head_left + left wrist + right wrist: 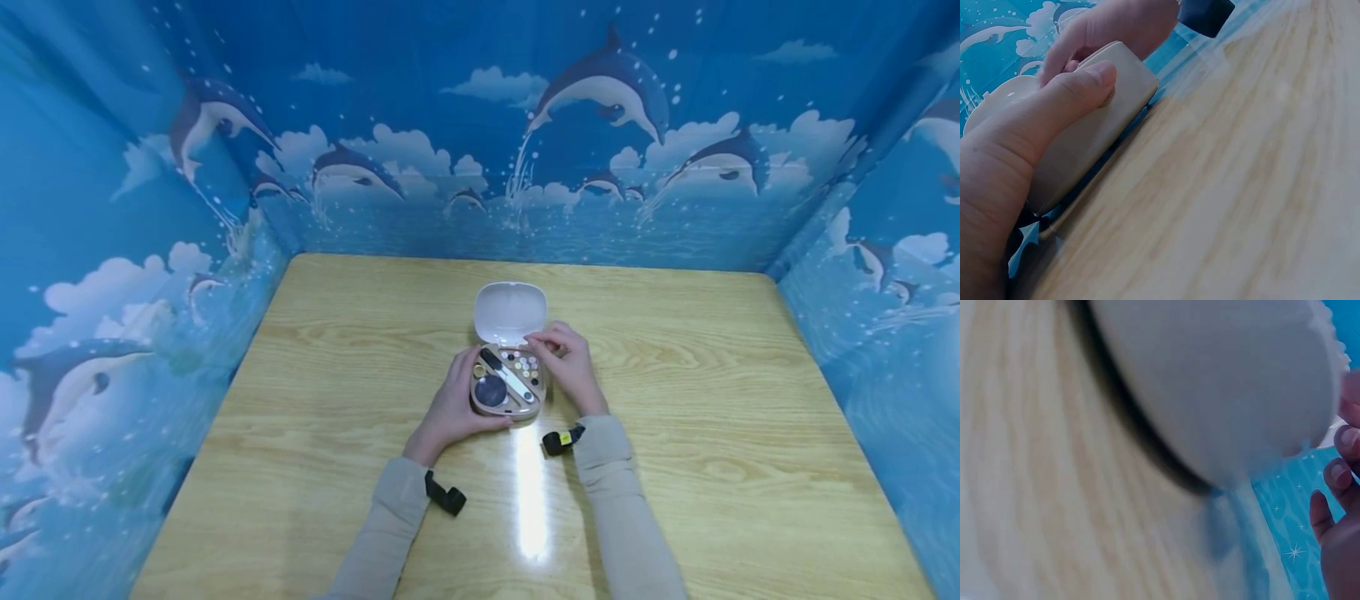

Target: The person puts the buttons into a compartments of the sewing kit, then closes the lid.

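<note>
A small beige sewing kit box (pixel 542 392) stands on the table with its white lid (pixel 511 310) raised at the back. Inside lie several small buttons (pixel 523 364), a black-and-white slim tool (pixel 512 381), a dark round piece (pixel 491 390) and a gold-coloured ring-like piece (pixel 478 370). My left hand (pixel 450 408) grips the box from its left, thumb (pixel 1079 94) along the front wall, fingers round the far side. My right hand (pixel 572 362) is over the back right corner, thumb and forefinger tips close together near the lid hinge. Whether something small is between them cannot be seen.
The wood-grain table (pixel 720 417) extends around the box on every side. Behind it and at both sides hang blue dolphin-print curtains (pixel 450 217). Black straps with small cameras (pixel 446 497) sit on both wrists.
</note>
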The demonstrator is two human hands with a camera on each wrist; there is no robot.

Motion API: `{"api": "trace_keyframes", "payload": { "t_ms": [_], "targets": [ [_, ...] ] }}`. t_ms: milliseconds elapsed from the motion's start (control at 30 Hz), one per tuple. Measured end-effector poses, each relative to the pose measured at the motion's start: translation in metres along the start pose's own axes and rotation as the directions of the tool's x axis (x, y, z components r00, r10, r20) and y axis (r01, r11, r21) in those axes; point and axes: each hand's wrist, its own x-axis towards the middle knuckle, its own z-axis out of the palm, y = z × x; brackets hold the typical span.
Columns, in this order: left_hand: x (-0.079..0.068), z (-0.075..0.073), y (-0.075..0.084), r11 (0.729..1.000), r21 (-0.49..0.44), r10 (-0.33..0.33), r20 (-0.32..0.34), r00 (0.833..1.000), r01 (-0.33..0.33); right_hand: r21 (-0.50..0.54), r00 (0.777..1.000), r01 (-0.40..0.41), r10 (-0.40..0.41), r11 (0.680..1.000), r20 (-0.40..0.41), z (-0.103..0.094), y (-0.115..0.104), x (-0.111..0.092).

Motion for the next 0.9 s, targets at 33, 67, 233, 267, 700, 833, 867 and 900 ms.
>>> {"api": "trace_keyframes", "payload": {
  "t_ms": [33, 67, 233, 267, 700, 833, 867, 900],
  "targets": [
    [0.000, 0.000, 0.000, 1.000, -0.001, -0.004, 0.001, 1.000, 0.004, 0.039, 0.999, -0.007, 0.008, 0.999, -0.033, -0.001, -0.001, 0.000],
    [0.000, 0.000, 0.000, 1.000, -0.002, -0.007, 0.001, 1.000, 0.007, 0.075, 0.998, -0.015, 0.020, 0.997, -0.067, -0.002, -0.001, 0.000],
    [0.000, 0.000, 0.001, 1.000, 0.001, -0.018, 0.003, 1.000, 0.018, 0.223, 0.966, -0.127, 0.171, 0.966, -0.192, -0.006, -0.009, 0.003],
    [0.000, 0.000, 0.001, 1.000, 0.002, -0.019, 0.003, 1.000, 0.019, 0.262, 0.954, -0.163, 0.219, 0.951, -0.205, -0.006, -0.011, 0.005],
    [0.000, -0.001, 0.000, 1.000, -0.004, -0.001, 0.003, 1.000, 0.001, 0.534, 0.854, -0.475, 0.513, 0.699, 0.088, -0.002, -0.035, 0.023],
    [0.000, -0.001, 0.000, 1.000, -0.003, 0.010, 0.001, 1.000, -0.010, 0.472, 0.847, -0.518, 0.507, 0.713, 0.162, -0.001, -0.043, 0.026],
    [0.000, -0.001, 0.000, 1.000, -0.002, 0.009, 0.001, 1.000, -0.009, 0.462, 0.848, -0.518, 0.504, 0.720, 0.166, -0.001, -0.045, 0.026],
    [0.000, -0.001, 0.000, 1.000, -0.001, 0.006, 0.002, 1.000, -0.006, 0.456, 0.850, -0.516, 0.500, 0.725, 0.166, -0.001, -0.047, 0.026]
  ]
}}
